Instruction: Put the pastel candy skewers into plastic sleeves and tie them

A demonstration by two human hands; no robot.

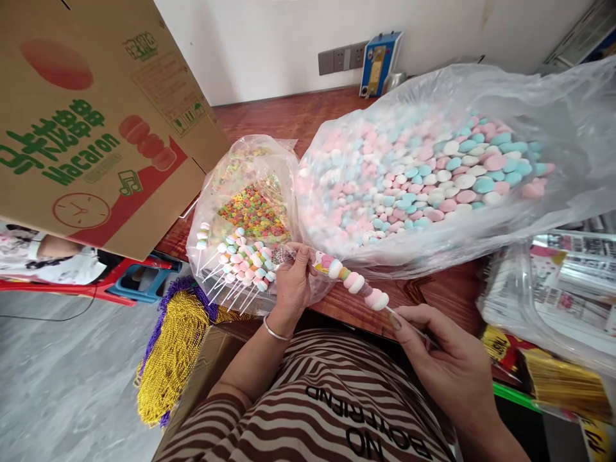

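Note:
My left hand pinches a narrow printed clear wrapper. A candy skewer of pink and white marshmallow pieces with coloured rings between them slants across the front of me. Its upper end meets the wrapper's printed end, and I cannot tell how far inside it lies. My right hand grips the white stick at the skewer's lower end. Left of my left hand lies a pile of similar skewers, sticks toward me. Behind them sits a clear bag of small coloured ring candies.
A large clear bag of pink, blue and white candies covers the table's right part. A cardboard box stands at left. Packaged wrappers lie at right, and gold and purple bead strands hang at lower left. A person's arm shows at far left.

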